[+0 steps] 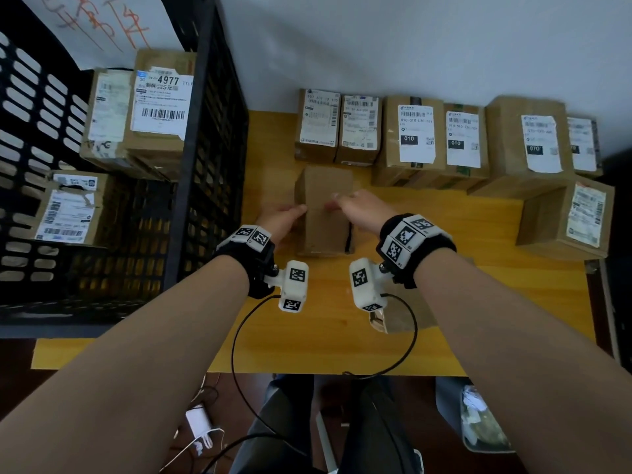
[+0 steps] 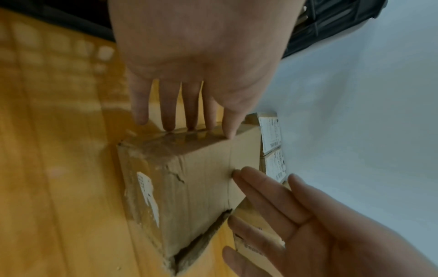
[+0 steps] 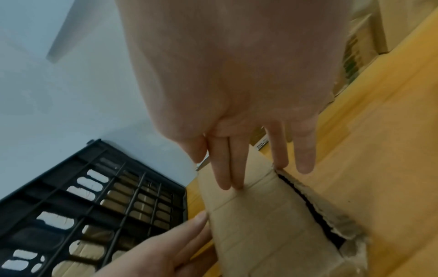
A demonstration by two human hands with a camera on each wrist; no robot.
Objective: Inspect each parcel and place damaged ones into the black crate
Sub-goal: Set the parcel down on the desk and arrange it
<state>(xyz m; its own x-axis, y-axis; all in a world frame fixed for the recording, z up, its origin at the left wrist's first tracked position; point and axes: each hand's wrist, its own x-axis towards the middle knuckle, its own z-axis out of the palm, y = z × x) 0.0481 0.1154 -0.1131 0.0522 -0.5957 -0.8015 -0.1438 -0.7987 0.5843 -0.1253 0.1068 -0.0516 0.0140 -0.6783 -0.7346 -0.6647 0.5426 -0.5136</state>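
A plain brown parcel (image 1: 325, 227) lies in the middle of the yellow table (image 1: 307, 340), between my two hands. A long torn gap (image 3: 312, 208) runs along its right edge, and the near corner (image 2: 170, 262) is crushed and frayed. My left hand (image 1: 284, 213) touches its left side with straight fingers (image 2: 192, 116), the thumb on the top edge. My right hand (image 1: 355, 203) rests straight fingers (image 3: 237, 168) on the parcel's top, one fingertip at the end of the tear. The black crate (image 1: 201, 165) stands at the left with labelled parcels (image 1: 157, 104) inside.
A row of labelled parcels (image 1: 417, 138) lines the wall at the back of the table. One more parcel (image 1: 567, 217) sits at the right edge. A brown item (image 1: 396, 316) lies under my right wrist, and wrist cables hang over the front edge.
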